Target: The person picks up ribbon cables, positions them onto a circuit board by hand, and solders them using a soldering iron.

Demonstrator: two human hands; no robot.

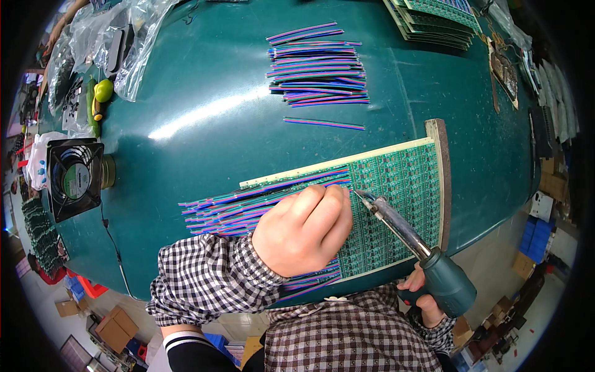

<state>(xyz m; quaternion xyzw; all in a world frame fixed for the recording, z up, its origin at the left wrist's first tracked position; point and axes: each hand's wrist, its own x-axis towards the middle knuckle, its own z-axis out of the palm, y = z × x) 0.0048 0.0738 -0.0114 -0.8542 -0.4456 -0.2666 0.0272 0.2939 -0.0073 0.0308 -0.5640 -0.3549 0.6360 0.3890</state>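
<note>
My left hand [304, 230] is closed in a pinch over a green circuit board panel [390, 198], on a thin multicoloured ribbon wire [338, 182] whose end meets the board; the fingertips are partly hidden. My right hand [421, 292] grips the green handle of a soldering gun [447, 282]. The gun's tip points up and left, close to my left fingers and the wire ends. More multicoloured wires [217, 208] lie side by side, running left from the panel and under my left hand and sleeve. A grey-brown strip [441, 186] borders the panel's right edge.
Beyond the panel, loose ribbon wires [319, 68] lie in a pile on the green tabletop [204, 80]. Stacked circuit panels [434, 22] stand at the far right. A black fan [75, 178] is on the left, with plastic bags [139, 49] behind it.
</note>
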